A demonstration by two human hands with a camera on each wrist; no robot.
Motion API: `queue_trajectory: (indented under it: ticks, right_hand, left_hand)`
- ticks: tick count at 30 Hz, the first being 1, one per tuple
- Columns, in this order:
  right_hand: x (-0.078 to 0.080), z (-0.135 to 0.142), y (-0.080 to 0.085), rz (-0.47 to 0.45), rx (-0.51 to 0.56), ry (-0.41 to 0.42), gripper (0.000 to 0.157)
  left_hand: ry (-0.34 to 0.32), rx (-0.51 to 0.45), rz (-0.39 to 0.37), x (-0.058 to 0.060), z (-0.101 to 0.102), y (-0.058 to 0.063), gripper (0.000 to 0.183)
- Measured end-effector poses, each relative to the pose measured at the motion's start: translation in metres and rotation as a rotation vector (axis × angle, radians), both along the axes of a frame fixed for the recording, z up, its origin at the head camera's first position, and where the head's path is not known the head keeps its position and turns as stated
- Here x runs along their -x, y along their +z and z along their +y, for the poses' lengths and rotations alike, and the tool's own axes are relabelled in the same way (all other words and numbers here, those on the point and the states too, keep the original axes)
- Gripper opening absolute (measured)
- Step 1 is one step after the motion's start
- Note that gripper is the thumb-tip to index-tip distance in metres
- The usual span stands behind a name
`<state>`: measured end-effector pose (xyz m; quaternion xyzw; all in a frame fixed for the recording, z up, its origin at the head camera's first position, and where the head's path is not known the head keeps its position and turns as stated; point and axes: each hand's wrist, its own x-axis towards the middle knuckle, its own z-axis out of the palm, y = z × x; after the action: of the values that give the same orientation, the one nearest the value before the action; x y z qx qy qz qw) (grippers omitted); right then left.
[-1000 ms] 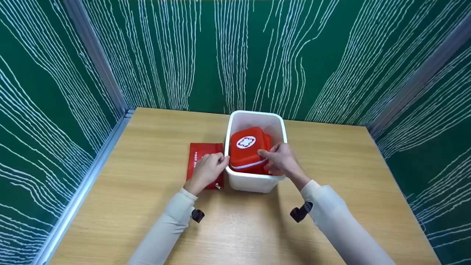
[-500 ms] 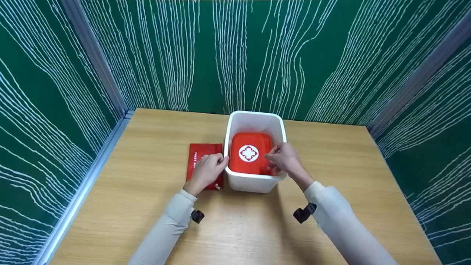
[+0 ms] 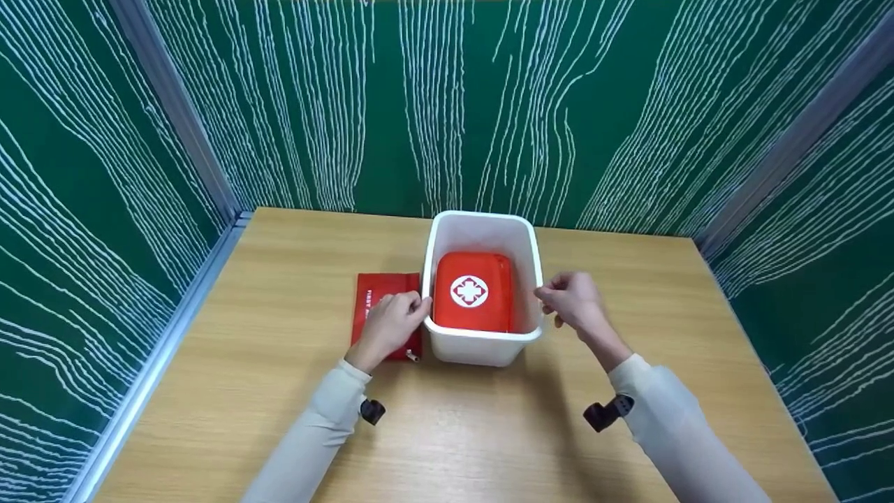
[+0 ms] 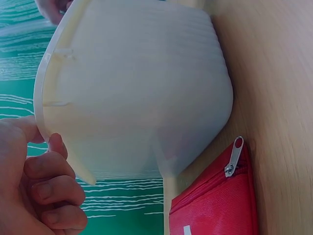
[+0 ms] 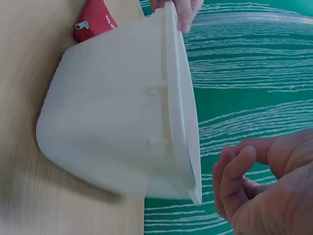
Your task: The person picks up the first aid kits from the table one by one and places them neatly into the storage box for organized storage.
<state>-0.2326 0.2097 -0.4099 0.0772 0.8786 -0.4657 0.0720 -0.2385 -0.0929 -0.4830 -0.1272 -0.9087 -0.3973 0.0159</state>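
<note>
A white plastic bin (image 3: 466, 349) stands upright on the table. Inside it lies a red first aid case (image 3: 454, 314) with a white cross emblem facing up. My left hand (image 3: 392, 325) pinches the bin's left rim between thumb and forefinger, as the left wrist view also shows. Just off the right rim is my right hand (image 3: 576, 300), its fingers loosely curled around nothing; in the right wrist view a gap separates that hand (image 5: 266, 183) from the bin (image 5: 107, 112). Left of the bin, partly under my left hand, lies a flat red first aid pouch (image 3: 380, 285) with a zipper pull.
The wooden table (image 3: 279, 279) extends to both sides and in front of the bin. Green panels (image 3: 391, 105) with white wavy lines enclose the back and sides, joined by metal posts (image 3: 178, 105). A small black camera sits on each wrist.
The red first aid case has settled from tilted to flat in the bin. My right hand let go of it and moved right, out past the rim. The left hand stays on the rim.
</note>
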Motion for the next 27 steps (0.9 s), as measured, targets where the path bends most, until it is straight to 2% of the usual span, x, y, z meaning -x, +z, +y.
queue_trajectory:
  ticks: [5, 14, 21, 27]
  right_hand:
    - [-0.006, 0.015, -0.003, 0.019, 0.003, -0.006, 0.020]
    - [-0.014, 0.032, -0.012, 0.006, -0.002, -0.029, 0.040]
    - [-0.020, 0.038, -0.023, -0.021, 0.008, -0.016, 0.056]
    - [-0.022, 0.037, -0.032, -0.018, 0.043, 0.004, 0.056]
  left_hand:
    - [0.002, -0.004, -0.005, -0.001, 0.000, 0.001, 0.030]
    - [-0.008, -0.019, -0.025, -0.003, 0.000, 0.002, 0.030]
    - [-0.005, -0.019, -0.028, -0.003, 0.001, 0.002, 0.030]
    - [0.000, -0.006, -0.002, -0.002, 0.002, 0.000, 0.029]
